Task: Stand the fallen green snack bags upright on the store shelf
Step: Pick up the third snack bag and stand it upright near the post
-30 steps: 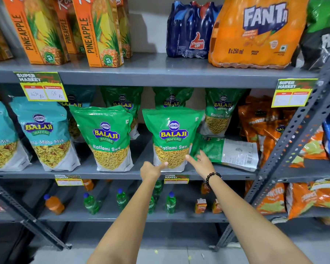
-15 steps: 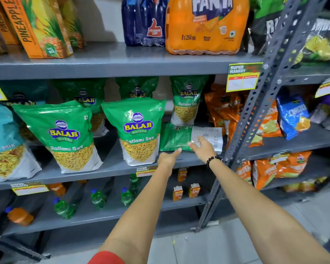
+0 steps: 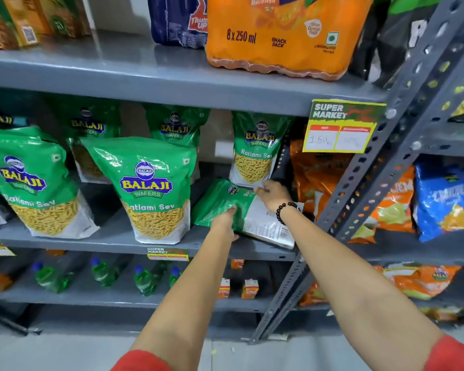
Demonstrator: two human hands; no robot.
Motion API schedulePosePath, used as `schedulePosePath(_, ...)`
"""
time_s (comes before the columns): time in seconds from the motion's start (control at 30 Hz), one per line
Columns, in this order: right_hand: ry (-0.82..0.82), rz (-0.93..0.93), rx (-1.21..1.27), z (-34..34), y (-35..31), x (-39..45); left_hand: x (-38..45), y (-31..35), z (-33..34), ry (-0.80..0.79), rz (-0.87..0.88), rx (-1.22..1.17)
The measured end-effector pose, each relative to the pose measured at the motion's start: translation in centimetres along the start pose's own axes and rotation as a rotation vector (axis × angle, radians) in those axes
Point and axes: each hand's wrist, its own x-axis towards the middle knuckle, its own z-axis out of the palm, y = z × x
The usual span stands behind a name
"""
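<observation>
The fallen green bag (image 3: 225, 202) lies on its face at the right end of the middle shelf (image 3: 113, 236), close to the front edge, just beside the standing bag (image 3: 150, 188) on its left and in front of another upright bag (image 3: 255, 151) at the back. My left hand (image 3: 225, 223) has it by the near long edge, thumb on top and fingers tucked under where I cannot see them. My right hand (image 3: 272, 194) is closed on the far edge, fingers curled over the film near the printed top. I expect it to be light and soft, a puffed pouch of loose sev that shifts inside, with glossy film that will slide if I only press on it. The contents will crush under a hard squeeze, so I judge the sealed edges the better place to hold, not the belly. To stand it I would swing the white bottom gusset (image 3: 273, 231) down onto the shelf and let the sev settle there. The gap beside the grey upright post (image 3: 359, 199) looks narrow, so it could lean on its neighbours.
</observation>
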Motion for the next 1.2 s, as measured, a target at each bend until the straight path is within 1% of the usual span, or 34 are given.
schedulePosePath(0.07, 0.026, -0.023, -0.025, 0.2, 0.0, 1.0, 0.5, -0.1, 0.1, 0.041, -0.005, -0.055)
schedulePosePath(0.1, 0.005, -0.012, -0.049, 0.4, 0.1, 1.6, 0.9, -0.1, 0.1, 0.066, -0.008, -0.071)
schedulePosePath(0.17, -0.058, 0.017, -0.109, 0.6, 0.4, 2.7, 1.3, 0.1, 0.4, 0.093, -0.006, -0.066)
schedulePosePath(0.3, -0.213, 0.11, -0.309, 0.7, 1.1, 4.0, 1.9, 0.7, 0.8, 0.096, -0.043, 0.025)
schedulePosePath(0.37, -0.235, 0.116, -0.349, 0.7, 1.2, 4.3, 2.1, 0.8, 0.8, 0.099, -0.045, 0.013)
schedulePosePath(0.47, -0.219, 0.108, -0.351, 0.5, 1.4, 4.6, 2.4, 0.7, 1.0, 0.107, -0.031, -0.012)
schedulePosePath(0.57, -0.143, 0.111, -0.288, 0.2, 1.7, 4.4, 2.3, 0.8, 1.4, 0.125, -0.015, -0.037)
schedulePosePath(0.63, -0.072, 0.124, -0.211, 0.0, 1.9, 4.2, 2.0, 1.0, 1.6, 0.109, -0.018, -0.035)
schedulePosePath(0.77, 0.117, 0.154, -0.06, -0.4, 1.7, 2.8, 1.2, 1.2, 1.7, 0.023, -0.001, -0.071)
schedulePosePath(0.83, 0.233, 0.146, 0.03, -0.6, 1.5, 1.9, 0.6, 1.5, 1.6, 0.025, 0.03, -0.069)
schedulePosePath(0.93, 0.386, 0.147, 0.166, -0.9, 1.1, 0.5, -0.4, 2.6, 1.8, 0.068, 0.16, 0.032)
schedulePosePath(1.07, 0.541, 0.155, 0.43, -0.7, 0.3, -1.0, -2.2, 4.8, 2.1, 0.231, 0.356, 0.247)
schedulePosePath(1.13, 0.611, 0.174, 0.619, -0.7, -0.1, -1.3, -2.9, 6.0, 2.5, 0.237, 0.489, 0.368)
schedulePosePath(1.2, 0.616, 0.209, 0.798, -0.9, -0.3, -1.2, -3.5, 7.0, 2.9, 0.21, 0.623, 0.458)
